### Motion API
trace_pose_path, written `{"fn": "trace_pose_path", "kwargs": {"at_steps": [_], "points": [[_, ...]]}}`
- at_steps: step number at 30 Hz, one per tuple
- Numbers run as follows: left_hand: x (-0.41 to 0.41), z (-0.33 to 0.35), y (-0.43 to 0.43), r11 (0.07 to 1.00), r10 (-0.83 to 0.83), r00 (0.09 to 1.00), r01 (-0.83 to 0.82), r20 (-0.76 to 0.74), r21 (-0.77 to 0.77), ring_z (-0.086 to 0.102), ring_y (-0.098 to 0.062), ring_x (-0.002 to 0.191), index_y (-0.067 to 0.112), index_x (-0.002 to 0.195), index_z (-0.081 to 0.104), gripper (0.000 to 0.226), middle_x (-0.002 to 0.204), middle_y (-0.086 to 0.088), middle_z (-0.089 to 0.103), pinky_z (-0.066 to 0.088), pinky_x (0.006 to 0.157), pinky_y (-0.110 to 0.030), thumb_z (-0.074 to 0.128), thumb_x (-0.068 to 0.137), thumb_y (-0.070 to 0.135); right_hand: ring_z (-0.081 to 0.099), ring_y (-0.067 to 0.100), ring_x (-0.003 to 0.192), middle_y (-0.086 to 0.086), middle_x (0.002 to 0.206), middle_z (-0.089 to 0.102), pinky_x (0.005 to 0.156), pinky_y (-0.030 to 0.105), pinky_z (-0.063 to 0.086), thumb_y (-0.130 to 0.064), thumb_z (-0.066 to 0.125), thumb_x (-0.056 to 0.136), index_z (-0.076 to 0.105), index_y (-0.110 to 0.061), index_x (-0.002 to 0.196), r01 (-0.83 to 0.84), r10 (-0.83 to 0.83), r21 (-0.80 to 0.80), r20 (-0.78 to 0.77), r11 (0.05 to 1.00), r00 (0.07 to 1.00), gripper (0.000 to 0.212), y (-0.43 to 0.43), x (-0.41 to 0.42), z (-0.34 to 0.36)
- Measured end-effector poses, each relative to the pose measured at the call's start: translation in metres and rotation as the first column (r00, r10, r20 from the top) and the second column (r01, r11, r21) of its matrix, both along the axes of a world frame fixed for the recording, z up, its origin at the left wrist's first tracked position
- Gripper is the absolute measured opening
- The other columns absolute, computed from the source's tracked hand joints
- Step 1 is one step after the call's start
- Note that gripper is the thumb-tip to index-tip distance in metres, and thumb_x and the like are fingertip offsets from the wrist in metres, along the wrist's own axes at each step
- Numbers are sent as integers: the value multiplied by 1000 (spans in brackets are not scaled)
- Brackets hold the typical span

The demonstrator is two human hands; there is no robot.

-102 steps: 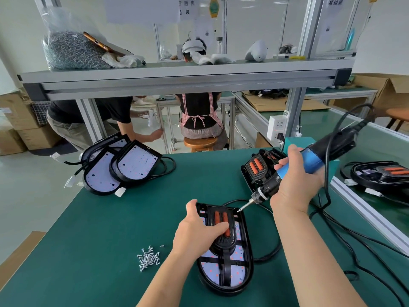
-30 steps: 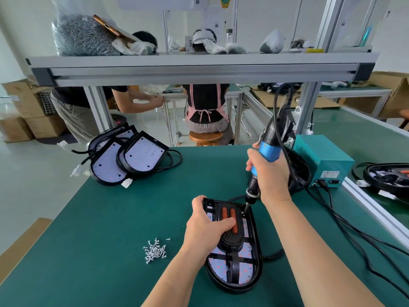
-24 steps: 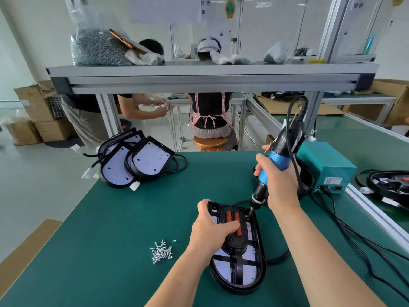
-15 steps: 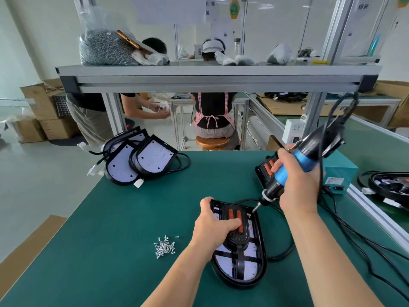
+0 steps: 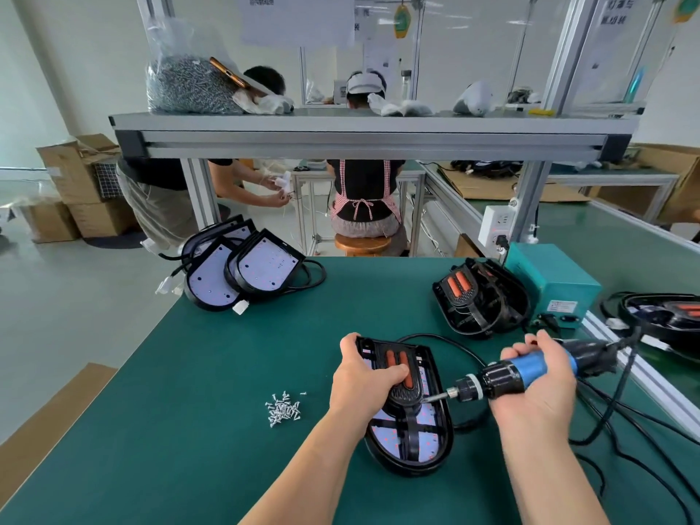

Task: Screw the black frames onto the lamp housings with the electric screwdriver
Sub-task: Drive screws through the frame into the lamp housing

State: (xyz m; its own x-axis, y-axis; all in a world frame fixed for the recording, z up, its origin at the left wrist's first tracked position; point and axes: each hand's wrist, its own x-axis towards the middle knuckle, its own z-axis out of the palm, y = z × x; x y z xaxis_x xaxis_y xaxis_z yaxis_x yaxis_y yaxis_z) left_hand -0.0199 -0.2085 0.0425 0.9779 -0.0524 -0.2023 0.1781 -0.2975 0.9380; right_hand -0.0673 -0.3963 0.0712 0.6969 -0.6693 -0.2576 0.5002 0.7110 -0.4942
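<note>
Holds the electric screwdriver (image 5: 530, 367) almost level now, low and right of centre in the view, wrapped in the right hand (image 5: 538, 395) with fingers curled tight round the blue barrel. Points the bit leftward, tip at the right flank of the raised hump of the black frame (image 5: 412, 430), no longer upright over the frame's upper right corner as a second ago. Reads as that corner screw driven and the tool brought round to a fresh fastening point lower down the right side; cannot tell whether the tip sits in a screw head or merely near one. Keeps the lamp housing (image 5: 441, 445) flat on the green table (image 5: 170, 392) just below the middle of the picture, in the same spot as before, clamped by the left hand (image 5: 361, 377): thumb hooked over the upper left corner, fingers curled over the orange pads at the hump, pinning frame to housing. Leaves the loose screws (image 5: 284, 409) in a small heap to the left of that hand, apart from it. Shows, at upper left, bare housings (image 5: 242, 267) stacked without frames, and right of centre, framed housings (image 5: 481, 297) leaning on a teal box (image 5: 557, 282). Suggests several screws remaining on this unit and more units after it.
</note>
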Motion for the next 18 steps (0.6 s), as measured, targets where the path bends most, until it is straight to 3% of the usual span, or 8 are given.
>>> {"fn": "trace_pose_path", "kwargs": {"at_steps": [4, 7, 12, 15, 18], "points": [[-1, 1, 1, 1000, 5, 1000, -5, -10, -28, 64, -18, 101, 32, 143, 30, 91, 115, 2, 63, 54, 94, -41, 81, 68, 37, 48, 8, 57, -8, 69, 50, 67, 22, 37, -26, 61, 97, 54, -19, 82, -77, 77, -4, 5, 997, 997, 18, 1, 3, -23], [0, 1, 2, 1000, -3, 1000, 2, -18, -26, 61, -16, 104, 32, 148, 26, 96, 120, 3, 60, 49, 87, -31, 82, 72, 38, 47, 7, 53, -9, 68, 49, 61, 23, 32, -32, 57, 98, 55, -20, 83, -159, 160, -33, 31, 987, 987, 19, 2, 4, -35], [-9, 2, 7, 1000, -3, 1000, 3, -11, 21, 44, -22, 136, 27, 158, 14, 107, 152, -2, 44, 39, 100, -31, 78, 76, 57, 46, 6, 53, -9, 68, 46, 62, 23, 30, -35, 57, 98, 57, -19, 87, -227, 231, -48, 82, 973, 970, 19, -3, 4, -40], [-11, 8, 22, 982, 73, 994, -86, 86, 166, 52, -24, 126, 17, 149, 38, 79, 140, -7, 55, 42, 103, -35, 66, 87, 58, 46, 7, 54, -9, 68, 47, 62, 23, 33, -35, 58, 97, 57, -19, 88, -240, 244, -50, 88, 970, 966, 18, -3, 4, -43], [-5, 13, 55, 901, 146, 957, -233, 251, 365, 62, -23, 95, 15, 105, 69, 21, 103, -2, 71, 47, 78, -30, 62, 95, 31, 47, 6, 54, -10, 68, 47, 59, 22, 35, -35, 58, 97, 57, -20, 88, -253, 256, -45, 100, 966, 961, 18, -4, 4, -43]]}}
